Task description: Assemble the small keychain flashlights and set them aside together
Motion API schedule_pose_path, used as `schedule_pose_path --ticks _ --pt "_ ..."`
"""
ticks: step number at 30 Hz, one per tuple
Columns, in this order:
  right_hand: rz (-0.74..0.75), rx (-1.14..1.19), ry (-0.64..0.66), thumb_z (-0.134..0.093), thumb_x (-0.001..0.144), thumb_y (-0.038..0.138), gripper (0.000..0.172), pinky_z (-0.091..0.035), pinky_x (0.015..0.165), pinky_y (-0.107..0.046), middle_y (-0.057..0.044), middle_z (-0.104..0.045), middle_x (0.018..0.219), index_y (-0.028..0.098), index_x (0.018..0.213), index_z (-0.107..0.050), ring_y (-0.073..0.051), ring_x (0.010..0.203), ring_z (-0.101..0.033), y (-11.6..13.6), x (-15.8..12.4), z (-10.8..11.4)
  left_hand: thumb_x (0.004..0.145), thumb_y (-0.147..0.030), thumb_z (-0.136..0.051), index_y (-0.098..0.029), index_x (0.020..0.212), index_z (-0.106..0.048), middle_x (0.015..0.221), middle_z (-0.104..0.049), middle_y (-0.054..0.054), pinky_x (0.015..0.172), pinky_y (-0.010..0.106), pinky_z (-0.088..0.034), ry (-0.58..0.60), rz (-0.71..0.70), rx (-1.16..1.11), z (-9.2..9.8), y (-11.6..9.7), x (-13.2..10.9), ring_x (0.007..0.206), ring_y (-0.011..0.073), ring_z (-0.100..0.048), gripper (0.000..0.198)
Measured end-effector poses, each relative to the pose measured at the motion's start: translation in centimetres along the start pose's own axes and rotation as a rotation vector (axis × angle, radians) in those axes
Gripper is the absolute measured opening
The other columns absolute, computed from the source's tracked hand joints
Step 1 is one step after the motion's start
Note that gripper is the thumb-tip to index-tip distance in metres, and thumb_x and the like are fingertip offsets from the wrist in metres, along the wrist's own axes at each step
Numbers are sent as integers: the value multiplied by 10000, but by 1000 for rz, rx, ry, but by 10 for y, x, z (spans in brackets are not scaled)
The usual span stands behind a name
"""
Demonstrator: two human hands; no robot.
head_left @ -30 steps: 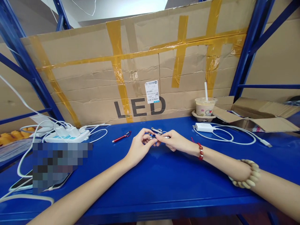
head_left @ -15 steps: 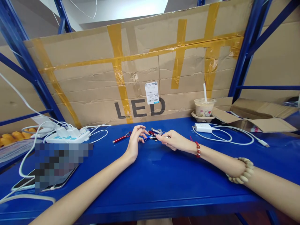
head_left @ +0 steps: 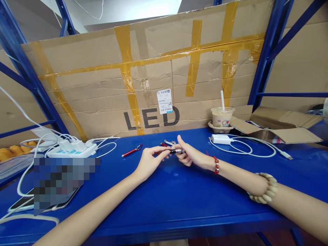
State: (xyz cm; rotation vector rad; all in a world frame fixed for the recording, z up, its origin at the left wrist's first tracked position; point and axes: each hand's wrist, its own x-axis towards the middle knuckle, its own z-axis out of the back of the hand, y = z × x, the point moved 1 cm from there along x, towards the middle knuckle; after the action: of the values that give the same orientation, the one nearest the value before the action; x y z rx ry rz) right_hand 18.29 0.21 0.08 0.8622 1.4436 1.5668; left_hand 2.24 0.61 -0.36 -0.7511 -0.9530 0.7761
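My left hand (head_left: 150, 163) is closed in a pinch on the left end of a small black flashlight-like tube (head_left: 176, 151). The tube has a pale label and a silvery right end. Curled fingers of my right hand (head_left: 189, 153) hold that right end from below, while its thumb points up, off the tube. Just behind the hands lie several more small pieces, among them a red tube (head_left: 164, 145) and a silver one (head_left: 170, 142), partly hidden by my fingers. Left of my left hand rests a slim red tube with a carabiner clip (head_left: 132, 151).
A white power strip (head_left: 74, 150) with tangled cables stands on the left, behind a blurred-out patch and a phone-like device (head_left: 65, 201). At the right are a drink cup (head_left: 222, 117), a white charger (head_left: 221, 139) with its cable, and an open cardboard box (head_left: 289, 123). Cardboard closes off the back.
My left hand has gone from spread fingers to a pinch on the tube's left end. My right thumb has lifted off the tube and now points up.
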Motion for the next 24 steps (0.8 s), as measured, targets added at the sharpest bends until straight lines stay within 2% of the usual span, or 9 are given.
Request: schedule_pose_path --ticks 2,5,8,11,13,15,18,24 --pt "-12 54 2 -190 790 684 558 -81 355 -151 83 -180 482 194 863 -446 -43 375 -109 2 -2 -3 748 -289 -579 -135 892 -685 695 -646 36 630 227 -426 0 -17 12 -1 -1 -1 609 120 -541 236" --pt "61 83 -44 -212 798 662 526 -76 374 -160 78 -211 497 213 959 -435 -49 386 -119 3 -2 -5 744 -294 -588 -140 880 -689 677 -642 29 613 213 -416 -4 -14 -47 -3 -1 -1 585 103 -523 229" --pt "155 159 -93 -252 811 602 459 -93 402 -168 65 -255 560 215 988 -424 -45 413 -133 2 3 0 721 -288 -622 -125 892 -678 689 -638 35 586 196 -401 -23 76 -214 -4 3 2 576 87 -507 242" --pt "221 212 -181 -273 828 450 333 -139 424 -176 53 -269 612 203 992 -425 -49 439 -172 -2 10 9 713 -267 -641 -106 925 -657 695 -626 43 542 171 -373 -26 198 -432 -3 8 5 567 69 -491 267" --pt "197 185 -239 -296 818 344 283 -184 441 -178 43 -283 640 194 1019 -426 -57 470 -226 -5 13 14 732 -240 -627 -104 946 -645 720 -618 46 524 161 -366 -6 270 -598 -2 11 7 565 61 -490 255" --pt "99 105 -264 -337 791 246 302 -218 459 -180 38 -301 661 189 1078 -411 -62 500 -264 -8 13 17 754 -188 -598 -107 944 -640 771 -617 53 537 165 -386 7 343 -748 0 12 9 581 65 -509 211" --pt "-35 -74 -213 -400 734 131 416 -261 485 -183 29 -358 687 172 1147 -408 -64 537 -308 -10 10 16 767 -96 -536 -100 926 -639 821 -617 68 566 187 -424 -2 440 -881 2 12 11 608 85 -546 190" --pt "29 -305 -82 -458 678 25 493 -358 571 -188 -19 -482 894 154 1152 -494 -52 617 -414 -10 10 16 774 -61 -503 -110 980 -625 865 -614 67 572 181 -449 26 454 -921 4 10 12 636 87 -567 245"
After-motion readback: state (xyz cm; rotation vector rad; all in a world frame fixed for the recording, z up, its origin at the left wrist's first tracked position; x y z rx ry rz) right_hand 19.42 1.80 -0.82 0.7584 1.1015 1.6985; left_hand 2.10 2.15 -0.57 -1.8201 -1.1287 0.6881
